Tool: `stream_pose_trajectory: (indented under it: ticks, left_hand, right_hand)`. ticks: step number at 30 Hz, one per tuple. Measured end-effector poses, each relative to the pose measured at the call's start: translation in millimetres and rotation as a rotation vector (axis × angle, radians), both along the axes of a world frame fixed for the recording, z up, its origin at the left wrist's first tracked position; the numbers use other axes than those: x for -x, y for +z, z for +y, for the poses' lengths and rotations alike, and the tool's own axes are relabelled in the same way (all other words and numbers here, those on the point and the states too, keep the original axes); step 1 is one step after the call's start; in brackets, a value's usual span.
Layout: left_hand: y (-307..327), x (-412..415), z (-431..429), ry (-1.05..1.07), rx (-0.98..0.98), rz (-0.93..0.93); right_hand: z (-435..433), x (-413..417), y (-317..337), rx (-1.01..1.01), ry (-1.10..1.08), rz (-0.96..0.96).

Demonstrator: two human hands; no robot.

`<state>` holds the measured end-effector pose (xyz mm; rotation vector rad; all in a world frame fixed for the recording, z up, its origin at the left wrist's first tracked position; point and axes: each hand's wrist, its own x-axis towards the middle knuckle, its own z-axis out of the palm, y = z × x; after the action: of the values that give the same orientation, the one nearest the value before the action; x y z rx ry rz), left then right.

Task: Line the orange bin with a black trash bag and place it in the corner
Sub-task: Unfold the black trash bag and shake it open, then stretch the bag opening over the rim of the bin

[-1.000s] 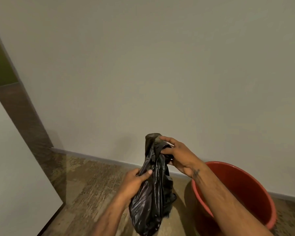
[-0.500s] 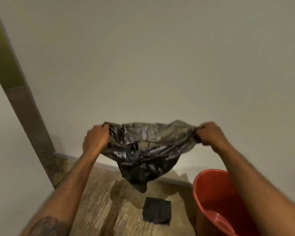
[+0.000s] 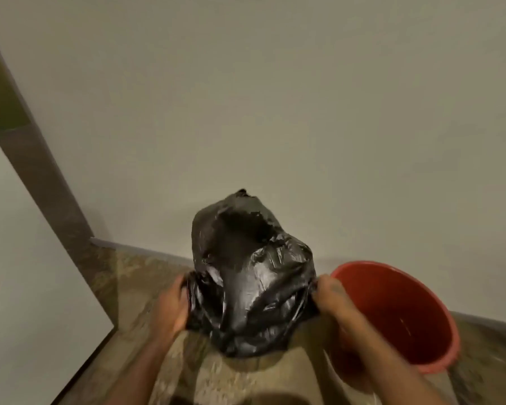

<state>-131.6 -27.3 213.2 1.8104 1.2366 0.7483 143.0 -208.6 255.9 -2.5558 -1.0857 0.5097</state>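
Speckled floor point(image 3: 135, 276) against plain wall: black trash bag point(image 3: 251, 276), ballooned, held between left hand point(image 3: 173, 305) and right hand point(image 3: 330, 296), fingers pinching its mouth; orange bin point(image 3: 421, 311) stands just right, nearer the right hand.

Both hands, left hand point(image 3: 173, 302) and right hand point(image 3: 330, 296), grip puffed-up black trash bag point(image 3: 249, 276) edges; orange bin point(image 3: 398, 314) at 3 o'clock, unlined, on floor point(image 3: 135, 276).
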Motion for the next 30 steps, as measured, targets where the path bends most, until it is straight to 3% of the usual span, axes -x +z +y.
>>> stream_pose_trajectory:
  ticks: [1, 4, 7, 10, 13, 15, 19, 23, 30]
  left_hand:
    - [9.6, -4.3, 14.5, 0.000, -0.082, 0.108]
    - [47.9, -11.8, 56.0, 0.007, 0.027, 0.258]
    - [77.0, -13.3, 84.1, 0.035, 0.004, 0.412]
    - [107.7, -16.3, 91.0, 0.078, -0.065, 0.445]
    - [123.6, -17.7, 88.6, 0.093, -0.184, 0.430]
    - [129.7, -18.6, 84.5, 0.089, -0.169, 0.282]
    - [144.5, -20.9, 58.2, -0.051, 0.174, -0.322]
    - [154.0, -40.7, 36.1, -0.134, 0.256, -0.429]
    - [186.2, -119.2, -4.5, -0.227, 0.452, -0.726]
  right_hand:
    - [2.1, -10.7, 14.9, 0.021, 0.028, 0.049]
    - [5.2, -35.2, 63.4, -0.008, 0.017, 0.269]
    - [5.8, -48.1, 103.8, -0.008, 0.061, 0.297]
    - [7.5, -55.0, 124.8, -0.180, -0.074, 0.416]
    - [8.0, -57.9, 129.9, -0.358, -0.247, 0.407]
    - [4.9, -61.2, 132.4, -0.466, -0.359, 0.426]
    - [-8.5, -67.7, 137.4, -0.641, -0.499, 0.548]
    - [-34.5, -86.1, 158.0, -0.767, -0.569, 0.539]
    - [-120.9, -117.4, 228.9, -0.842, -0.647, 0.362]
